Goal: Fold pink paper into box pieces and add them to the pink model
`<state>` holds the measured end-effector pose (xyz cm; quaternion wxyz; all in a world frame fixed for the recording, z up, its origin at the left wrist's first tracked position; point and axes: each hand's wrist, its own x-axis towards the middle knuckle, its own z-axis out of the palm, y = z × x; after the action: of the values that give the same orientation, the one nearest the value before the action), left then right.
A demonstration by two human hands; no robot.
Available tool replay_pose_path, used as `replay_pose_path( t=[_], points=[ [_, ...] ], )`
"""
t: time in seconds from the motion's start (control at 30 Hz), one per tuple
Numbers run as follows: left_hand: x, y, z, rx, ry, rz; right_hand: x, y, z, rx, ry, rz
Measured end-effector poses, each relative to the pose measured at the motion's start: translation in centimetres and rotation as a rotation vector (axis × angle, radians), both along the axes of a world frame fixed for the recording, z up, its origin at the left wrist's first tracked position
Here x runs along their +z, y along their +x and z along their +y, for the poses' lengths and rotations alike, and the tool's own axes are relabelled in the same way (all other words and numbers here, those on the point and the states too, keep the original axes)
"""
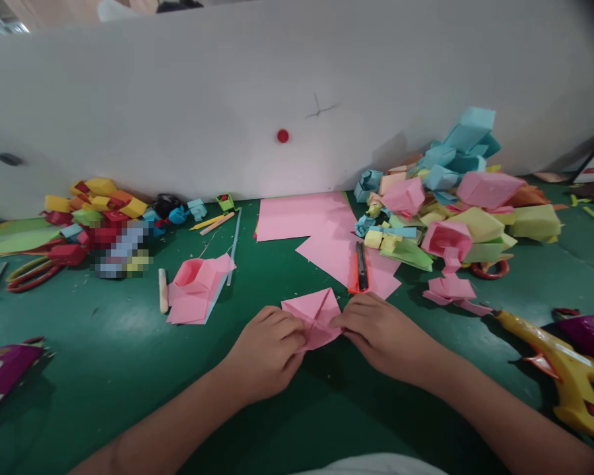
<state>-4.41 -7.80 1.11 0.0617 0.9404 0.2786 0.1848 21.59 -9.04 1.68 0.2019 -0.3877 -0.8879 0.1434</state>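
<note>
my left hand (270,346) is pinched on the folded sheet (317,305) at its seven o'clock edge, my right hand (383,336) on its three o'clock corner; i judge this two-sided hold steadies the creases. the folded sheet sits between them, right before me, perhaps for even reach. from it, the cutter (360,267) lies at one o'clock, likely for handiness; pink paper (301,218) lies at twelve, a pink box (193,275) at ten.
</note>
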Motion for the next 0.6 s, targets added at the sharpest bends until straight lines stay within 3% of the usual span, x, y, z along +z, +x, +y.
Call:
replay_pose_path(
  t=[0.17,0.43,0.6],
  points=[
    [-0.2,-0.2,1.0,0.088,-0.192,-0.111,-0.3,-0.1,0.1,-0.067,-0.01,0.001],
    [-0.5,0.0,1.3,0.104,-0.121,-0.145,-1.6,-1.1,0.2,-0.214,-0.078,0.097],
    [-0.2,-0.1,1.3,0.208,-0.226,-0.161,-1.0,-0.9,0.3,-0.19,-0.157,0.116]
  ],
)
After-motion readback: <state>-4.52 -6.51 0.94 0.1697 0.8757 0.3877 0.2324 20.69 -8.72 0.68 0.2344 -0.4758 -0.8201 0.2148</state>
